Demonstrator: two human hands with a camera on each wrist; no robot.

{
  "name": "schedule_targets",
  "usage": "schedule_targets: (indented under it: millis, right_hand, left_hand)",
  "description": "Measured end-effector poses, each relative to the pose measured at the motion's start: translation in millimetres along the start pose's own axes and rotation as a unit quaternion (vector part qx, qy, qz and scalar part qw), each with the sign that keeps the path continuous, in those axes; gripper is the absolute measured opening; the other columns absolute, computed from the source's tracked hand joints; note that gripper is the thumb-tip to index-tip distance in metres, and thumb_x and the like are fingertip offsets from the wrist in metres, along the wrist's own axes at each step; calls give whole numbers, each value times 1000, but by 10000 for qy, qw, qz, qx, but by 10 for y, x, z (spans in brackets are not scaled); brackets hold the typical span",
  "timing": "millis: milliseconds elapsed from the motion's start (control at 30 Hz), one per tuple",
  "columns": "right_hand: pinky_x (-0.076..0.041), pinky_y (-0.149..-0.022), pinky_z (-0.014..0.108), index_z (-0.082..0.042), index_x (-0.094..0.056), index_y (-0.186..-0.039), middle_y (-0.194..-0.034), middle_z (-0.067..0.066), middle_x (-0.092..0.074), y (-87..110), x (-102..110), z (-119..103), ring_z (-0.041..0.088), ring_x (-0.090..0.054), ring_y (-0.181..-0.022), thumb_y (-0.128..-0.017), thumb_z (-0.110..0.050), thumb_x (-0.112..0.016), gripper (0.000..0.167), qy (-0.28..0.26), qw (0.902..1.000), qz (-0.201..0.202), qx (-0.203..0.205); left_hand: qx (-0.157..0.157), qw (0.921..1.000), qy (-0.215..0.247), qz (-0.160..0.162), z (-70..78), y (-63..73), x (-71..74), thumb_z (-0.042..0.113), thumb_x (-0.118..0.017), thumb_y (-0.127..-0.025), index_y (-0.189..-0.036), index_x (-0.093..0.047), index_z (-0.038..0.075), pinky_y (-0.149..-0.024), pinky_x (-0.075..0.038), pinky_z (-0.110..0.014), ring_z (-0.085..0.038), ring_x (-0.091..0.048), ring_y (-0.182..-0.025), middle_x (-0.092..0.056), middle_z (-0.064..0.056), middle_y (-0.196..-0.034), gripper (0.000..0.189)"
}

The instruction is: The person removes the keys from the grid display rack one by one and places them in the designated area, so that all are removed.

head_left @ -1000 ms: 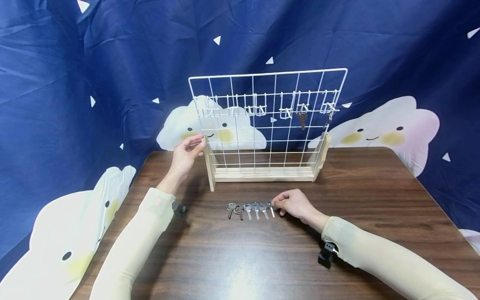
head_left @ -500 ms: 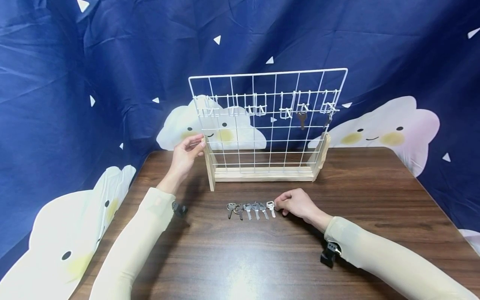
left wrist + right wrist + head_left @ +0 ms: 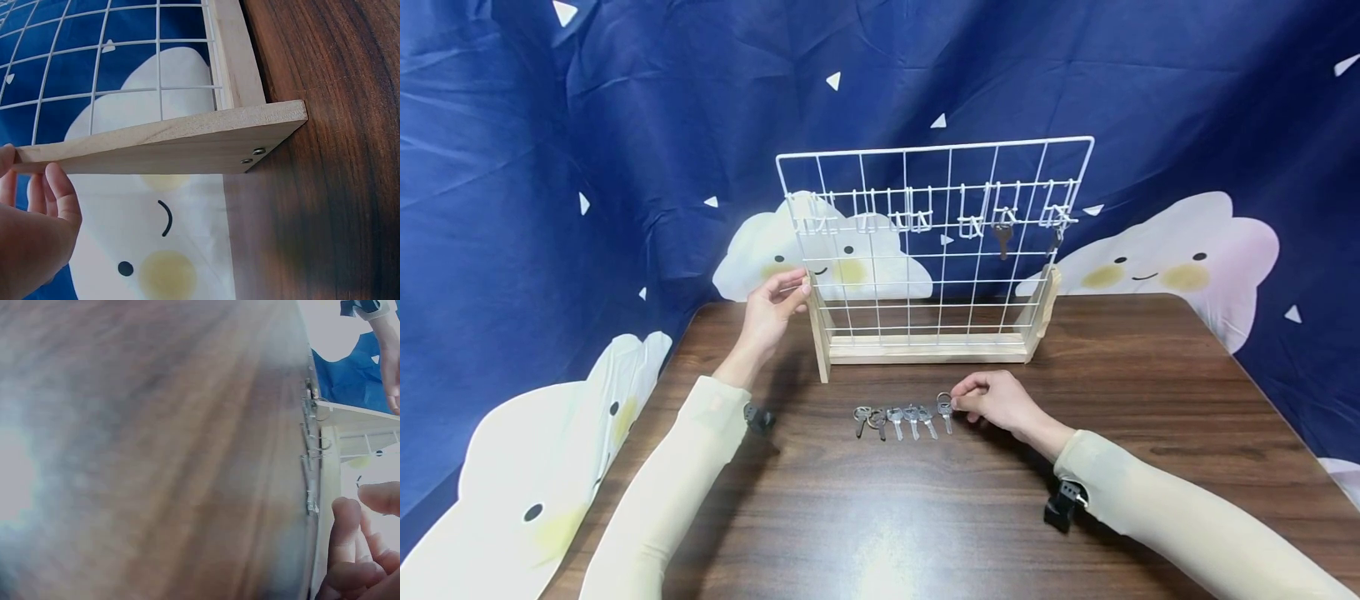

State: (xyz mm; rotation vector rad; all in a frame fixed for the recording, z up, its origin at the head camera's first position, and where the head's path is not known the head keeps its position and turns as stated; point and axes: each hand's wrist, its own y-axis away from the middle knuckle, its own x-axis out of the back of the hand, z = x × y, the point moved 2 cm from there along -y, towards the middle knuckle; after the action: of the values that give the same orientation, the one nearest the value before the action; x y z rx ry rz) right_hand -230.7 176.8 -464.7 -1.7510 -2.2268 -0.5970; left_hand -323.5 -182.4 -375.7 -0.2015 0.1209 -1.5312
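A white wire grid rack [image 3: 951, 283] in a wooden stand [image 3: 925, 350] stands at the back of the table. My left hand [image 3: 771, 304] holds the stand's left side board [image 3: 156, 144] near its upper end, thumb on one side and fingers on the other. In front of the rack, my right hand [image 3: 1000, 398] pinches a silver key [image 3: 945, 408] by its ring, at the right end of a row of keys [image 3: 897, 421]. The key's blade points toward the front. In the right wrist view, thumb and fingertips [image 3: 347, 512] come together, with the key out of sight.
Several white wire hooks [image 3: 922, 221] hang across the grid. A brown key [image 3: 1003, 240] hangs from one on the right, and a dark key [image 3: 1057, 240] from the hook at the far right. Behind the wooden table [image 3: 850, 517] hangs a blue cloth [image 3: 700, 100].
The rightmost key has turned from edge-on to face-on, and its ring now shows above it. My right hand has shifted slightly up and to the right. The left hand stays still.
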Motion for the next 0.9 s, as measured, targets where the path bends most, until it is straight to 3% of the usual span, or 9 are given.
schedule_targets:
  millis: [200, 400, 533, 667, 900]
  right_hand:
    - [-58, -53, 36, 1, -71, -104, -89, 18, -76, -1, 86, -85, 23, -69, -65, -85, -13, -75, 24, -49, 9998, 95, 144]
    - [-56, -61, 33, 2, -70, -108, -88, 19, -75, -2, 159, -182, 24, -70, -68, -87, -16, -75, 28, 114, 9993, 208, 293]
    - [-57, -66, 31, 1, -71, -108, -78, 8, -75, -3, 218, -243, 21, -70, -67, -87, -18, -76, 29, 84, 9988, 286, 388]
    - [-56, -67, 25, 1, -71, -109, -79, 1, -75, -16, 308, -328, 21, -70, -67, -86, -19, -77, 31, -99, 9976, 415, 541]
    - [-59, -65, 24, 3, -70, -110, -89, 6, -76, -16, 469, -492, 16, -69, -65, -88, -18, -75, 30, -226, 9937, 733, 815]
  left_hand:
    - [23, 10000, 44, 6, -11, -3, 0, 11, -71, -93, -133, -59, 0, -83, -61, -22, -7, -66, -100, -64, -10, -125, 43]
    - [4, 10000, 51, -2, -17, -1, -2, 11, -70, -93, -133, -59, 0, -83, -61, -23, -7, -66, -100, -64, -11, -125, 43]
    - [-10, 10000, 83, -1, -21, 2, -2, 10, -70, -93, -132, -59, 0, -83, -61, -23, -7, -67, -99, -65, -6, -121, 42]
    - [-18, 10000, 54, 10, -16, 0, -1, 11, -70, -93, -133, -59, 0, -85, -61, -25, -7, -67, -99, -65, -6, -122, 42]
    - [-27, 10000, -27, 22, 9, 11, 1, 12, -71, -93, -133, -59, 1, -93, -60, -35, -6, -66, -99, -65, -5, -122, 44]
